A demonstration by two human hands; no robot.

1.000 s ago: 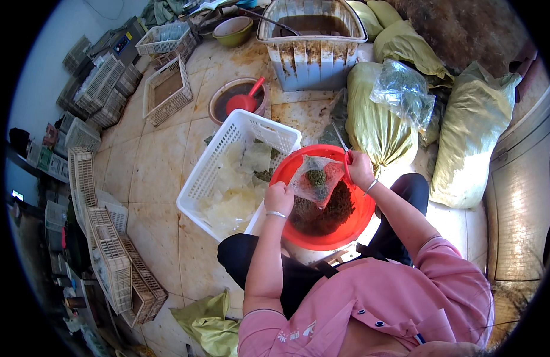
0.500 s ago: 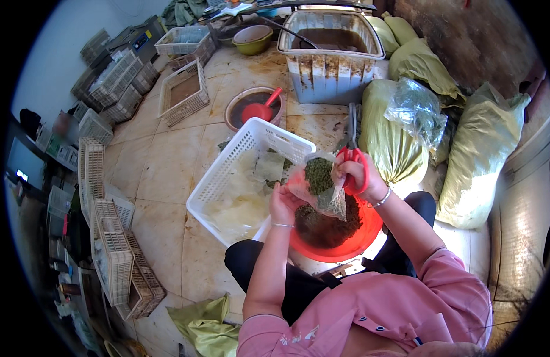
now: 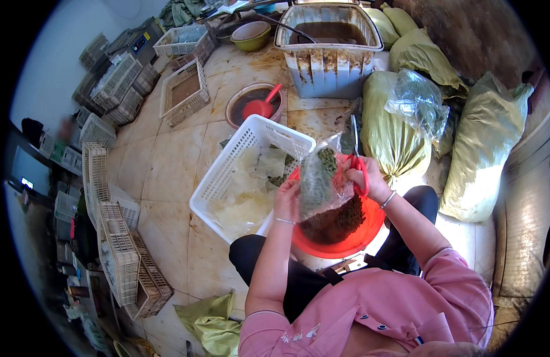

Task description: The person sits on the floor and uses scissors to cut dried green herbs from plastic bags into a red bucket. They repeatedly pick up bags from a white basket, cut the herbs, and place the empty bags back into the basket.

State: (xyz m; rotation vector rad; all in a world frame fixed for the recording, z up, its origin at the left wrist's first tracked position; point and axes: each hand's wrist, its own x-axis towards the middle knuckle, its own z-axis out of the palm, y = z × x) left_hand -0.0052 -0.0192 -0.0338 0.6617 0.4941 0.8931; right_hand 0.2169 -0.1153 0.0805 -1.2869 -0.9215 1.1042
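Note:
My left hand (image 3: 287,199) pinches the left edge of a clear plastic bag (image 3: 318,184) with green leafy bits inside. My right hand (image 3: 371,178) grips red-handled scissors (image 3: 361,184), blades pointing away from me, and is at the bag's right side. Beneath the bag is a red basin (image 3: 352,244) holding a dark, moist, crumbly mass, partly hidden by bag and hands. Left of it sits a white perforated crate (image 3: 203,193) with pale, wet plastic pieces and some dark green bits.
Beyond the crate are a bowl of dark liquid (image 3: 239,98) with a red scoop (image 3: 257,108) and a stained tub (image 3: 325,74). Yellow-green sacks (image 3: 474,154) lie at the right. Crates (image 3: 117,250) line the left; another sack (image 3: 206,324) lies lower left.
The bag has been turned and spread between my hands, its contents shifting. The scissors have risen into fuller view beside it in my right hand. My view has shifted slightly.

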